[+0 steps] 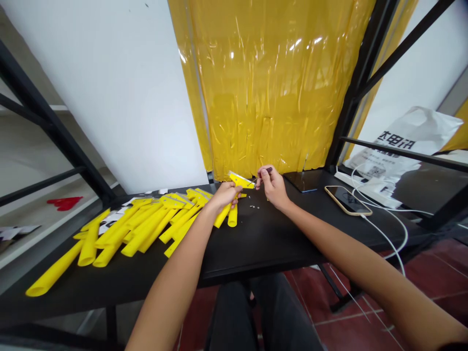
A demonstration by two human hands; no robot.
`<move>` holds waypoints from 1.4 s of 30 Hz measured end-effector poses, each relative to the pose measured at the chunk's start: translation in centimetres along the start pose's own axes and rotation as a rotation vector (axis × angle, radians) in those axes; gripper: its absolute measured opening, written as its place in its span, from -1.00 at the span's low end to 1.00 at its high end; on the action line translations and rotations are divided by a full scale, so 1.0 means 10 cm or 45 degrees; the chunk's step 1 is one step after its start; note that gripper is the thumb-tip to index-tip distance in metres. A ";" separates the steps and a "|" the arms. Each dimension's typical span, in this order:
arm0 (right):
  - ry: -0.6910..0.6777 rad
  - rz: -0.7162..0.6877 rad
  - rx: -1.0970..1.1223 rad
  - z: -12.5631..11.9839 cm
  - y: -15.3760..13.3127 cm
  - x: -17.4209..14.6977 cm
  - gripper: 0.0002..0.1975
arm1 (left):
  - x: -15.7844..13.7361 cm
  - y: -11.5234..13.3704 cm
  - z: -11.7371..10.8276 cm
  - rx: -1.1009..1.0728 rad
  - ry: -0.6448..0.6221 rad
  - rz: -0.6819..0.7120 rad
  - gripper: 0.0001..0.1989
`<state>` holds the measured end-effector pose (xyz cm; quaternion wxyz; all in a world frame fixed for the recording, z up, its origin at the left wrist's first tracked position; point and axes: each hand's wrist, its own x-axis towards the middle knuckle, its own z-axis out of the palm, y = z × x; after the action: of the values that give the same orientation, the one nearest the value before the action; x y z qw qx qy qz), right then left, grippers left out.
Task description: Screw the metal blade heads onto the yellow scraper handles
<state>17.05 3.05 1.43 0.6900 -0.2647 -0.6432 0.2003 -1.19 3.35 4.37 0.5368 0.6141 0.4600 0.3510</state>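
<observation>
Yellow scraper point(242, 182): this unit was located in the left hand point(225, 194), above the rear part of the black tabletop point(256, 248). Left grip: closed, thumb over the yellow head, fingers curled beneath. Right grip: right hand point(273, 189) pinched narrow around a slim dark-handled tool point(269, 170).

Governing relation: the scraper head projected to the right of the left grip, toward the right hand. The long axis of its metal edge strip point(239, 177) sloped from upper left down to lower right, and its lower end lay just beside the right fingertips. The tool shaft pointed left and slightly downward, across the head. Contact between the tool tip and a fastener could not be confirmed at this scale. The left hand was the nearer, being in contact; the right hand stood just off the head's free end. The handle direction could not be determined, because yellow tubes overlapped below the left hand.

Adjacent items: small metal parts point(252, 206) lay on the tabletop below and between the hands; a pile of yellow scrapers point(146, 222) lay to the left.
</observation>
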 end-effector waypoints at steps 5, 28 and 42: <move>0.007 0.018 0.020 0.00 0.02 0.00 -0.69 | 0.00 -0.01 0.00 -0.009 -0.002 -0.005 -0.85; -0.303 0.384 0.327 -0.10 -0.02 0.10 -0.63 | 0.04 -0.12 0.02 0.020 -0.173 -0.182 -0.88; -0.252 0.440 0.486 -0.15 0.00 0.15 -0.64 | 0.04 -0.11 0.02 -0.234 -0.285 -0.357 -0.90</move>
<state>18.72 3.84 2.57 0.6168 -0.2150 -0.6034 0.4574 -1.11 3.63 3.29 0.6819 0.5277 0.4444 0.2430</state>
